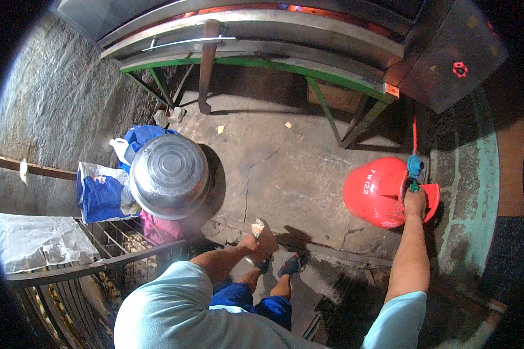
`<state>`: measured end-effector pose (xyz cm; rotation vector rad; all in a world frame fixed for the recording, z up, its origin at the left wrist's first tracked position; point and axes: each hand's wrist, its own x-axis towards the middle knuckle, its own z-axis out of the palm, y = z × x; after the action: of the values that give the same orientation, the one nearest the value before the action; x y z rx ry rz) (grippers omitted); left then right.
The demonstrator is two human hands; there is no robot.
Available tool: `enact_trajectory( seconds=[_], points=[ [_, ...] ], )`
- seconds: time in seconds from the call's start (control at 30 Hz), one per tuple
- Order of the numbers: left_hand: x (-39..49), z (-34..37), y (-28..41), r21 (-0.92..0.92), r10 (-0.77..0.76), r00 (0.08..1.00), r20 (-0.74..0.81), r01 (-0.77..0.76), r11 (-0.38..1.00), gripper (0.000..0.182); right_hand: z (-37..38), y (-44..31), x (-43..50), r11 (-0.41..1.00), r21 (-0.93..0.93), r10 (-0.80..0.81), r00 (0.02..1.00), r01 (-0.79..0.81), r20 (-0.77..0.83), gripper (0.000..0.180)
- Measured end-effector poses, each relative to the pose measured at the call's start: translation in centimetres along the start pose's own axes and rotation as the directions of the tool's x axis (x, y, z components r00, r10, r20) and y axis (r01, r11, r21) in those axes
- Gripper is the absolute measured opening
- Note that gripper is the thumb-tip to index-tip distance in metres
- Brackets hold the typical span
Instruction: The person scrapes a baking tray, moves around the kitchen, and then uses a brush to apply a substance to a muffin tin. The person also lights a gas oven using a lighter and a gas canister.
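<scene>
My right hand (415, 203) is closed around the green valve knob (414, 187) at the top of a red gas cylinder (367, 192). A blue regulator (415, 166) sits beside that knob, with an orange hose (415, 135) running from it toward the stove. The cylinder bears white writing, and its red collar partly surrounds my wrist. My left hand (264, 245), slightly blurred, is in front of my body above my feet. It holds a small printed piece, perhaps paper or a wrapper (257, 227); its exact kind is unclear.
Ahead stands a metal stove-like unit (288, 32) on a green frame (262, 63), with a red valve wheel (460, 70) and a small orange box (391, 90). An overturned metal basin (169, 174) is at left, beside a blue-and-white sack (102, 192) and wooden railing (113, 261).
</scene>
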<state>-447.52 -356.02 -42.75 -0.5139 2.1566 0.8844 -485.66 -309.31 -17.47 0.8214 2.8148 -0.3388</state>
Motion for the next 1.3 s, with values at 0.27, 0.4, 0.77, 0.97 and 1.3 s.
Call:
enact_trajectory(
  seconds=[0.27, 0.4, 0.77, 0.97, 1.3],
  points=[
    [0.2, 1.0, 0.2, 0.052, -0.129, 0.992, -0.013, 0.130, 0.990, 0.035, -0.6, -0.1, -0.5, 1.000, 0.010, -0.026, 0.999, 0.026, -0.029, 0.050],
    [0.7, 3.8, -2.9, 0.057, -0.056, 0.997, -0.056, 0.060, 0.997, 0.035, -1.0, -1.7, -1.5, 0.999, 0.035, -0.014, 1.000, 0.015, -0.024, 0.050],
    [2.8, 4.2, -4.9, 0.075, 0.002, 0.997, 0.079, -0.008, 0.997, 0.040, -0.2, -1.1, -0.7, 1.000, 0.015, -0.012, 0.999, 0.013, -0.038, 0.053],
    [1.9, 3.1, -3.3, 0.040, -0.036, 0.997, 0.066, 0.033, 0.999, 0.038, -0.5, -1.1, -1.2, 1.000, 0.021, -0.007, 0.998, 0.008, -0.068, 0.050],
    [0.0, 1.9, -1.2, -0.010, 0.022, 0.996, -0.084, -0.023, 1.000, 0.042, -0.6, -1.3, -1.5, 0.999, 0.039, -0.019, 0.997, 0.022, -0.081, 0.049]
  ],
)
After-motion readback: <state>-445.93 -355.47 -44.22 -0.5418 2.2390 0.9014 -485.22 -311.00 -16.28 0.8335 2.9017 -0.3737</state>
